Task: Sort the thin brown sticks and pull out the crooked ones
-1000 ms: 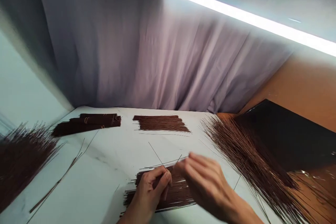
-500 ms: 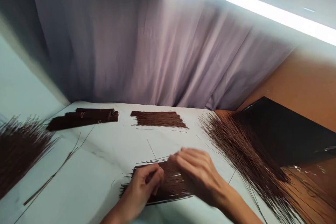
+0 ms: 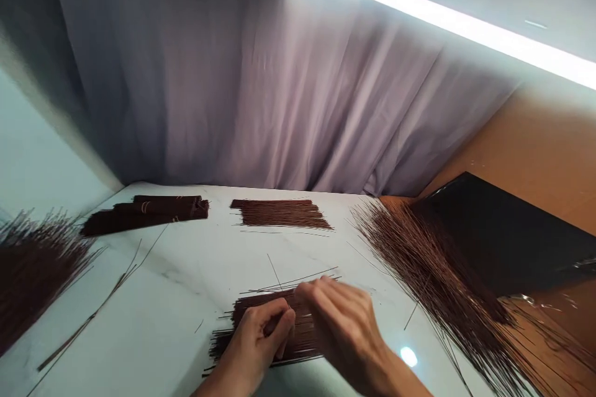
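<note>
White marble-look table (image 3: 205, 260): grey-mauve curtain (image 3: 288, 105) behind.
Thin brown stick (image 3: 274, 271): slants up past the far edge of the stick pile (image 3: 305, 338), lower end at my left hand (image 3: 265, 332).
Left grip: thumb and index pressed together, seemingly pinching that stick.
Right hand (image 3: 342, 319): fingers curled, tips hidden; can't tell if they hold anything.
Pile: below both hands, sticks roughly parallel, ends uneven.
Step, my read: handling one stick singly.
Next move calls for: light pinch, stick clear of its neighbours.
Further out: banded bundles (image 3: 158, 208) far left, flat stick layer (image 3: 282, 213) far centre, loose heap (image 3: 428, 267) right.
</note>
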### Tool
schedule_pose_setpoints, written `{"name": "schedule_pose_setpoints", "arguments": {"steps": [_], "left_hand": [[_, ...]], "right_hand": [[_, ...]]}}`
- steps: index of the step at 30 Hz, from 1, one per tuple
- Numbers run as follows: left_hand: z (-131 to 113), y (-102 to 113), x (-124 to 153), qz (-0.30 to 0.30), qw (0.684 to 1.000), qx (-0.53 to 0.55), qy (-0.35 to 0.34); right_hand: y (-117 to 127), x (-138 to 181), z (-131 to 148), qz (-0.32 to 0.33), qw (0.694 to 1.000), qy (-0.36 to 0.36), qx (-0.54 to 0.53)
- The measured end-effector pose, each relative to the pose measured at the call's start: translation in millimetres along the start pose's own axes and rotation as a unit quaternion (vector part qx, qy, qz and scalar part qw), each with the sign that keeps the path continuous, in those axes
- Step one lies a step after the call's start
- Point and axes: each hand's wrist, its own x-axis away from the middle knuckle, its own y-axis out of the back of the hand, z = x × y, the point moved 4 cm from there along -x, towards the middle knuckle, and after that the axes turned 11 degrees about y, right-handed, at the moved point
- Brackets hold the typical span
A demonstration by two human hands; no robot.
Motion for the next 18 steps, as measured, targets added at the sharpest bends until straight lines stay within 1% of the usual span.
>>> {"name": "schedule_pose_setpoints", "arguments": {"steps": [1,3,4,6,8,11,13,14,18], "left_hand": [[1,5,-3,-0.023,1.0,0.012,-0.006],[4,14,-6,-0.056,0.998,0.039,-0.01],[5,17,-5,-0.064,0.997,0.052,-0.006],[5,18,-2,-0.052,0.996,0.073,0.004],[4,16,4,-0.027,0.995,0.092,0.008],[2,12,9,0.021,0.99,0.135,0.042],[0,12,9,0.052,0.985,0.152,0.061],[-1,13,8,0.057,0.985,0.152,0.06],[-5,23,1,0.029,0.987,0.146,0.057]], "right_hand": [[-8,8,9,-0.013,1.0,0.001,-0.011],[-26,34,18,-0.031,0.997,-0.048,-0.045],[-35,49,18,-0.03,0.994,-0.083,-0.058],[-46,71,11,-0.018,0.986,-0.144,-0.08],[-46,78,-4,0.009,0.977,-0.187,-0.102],[-31,63,-26,0.063,0.965,-0.218,-0.132],[-17,48,-33,0.102,0.963,-0.207,-0.14],[-11,40,-35,0.123,0.964,-0.192,-0.136],[2,20,-30,0.203,0.971,-0.099,-0.074]]}}
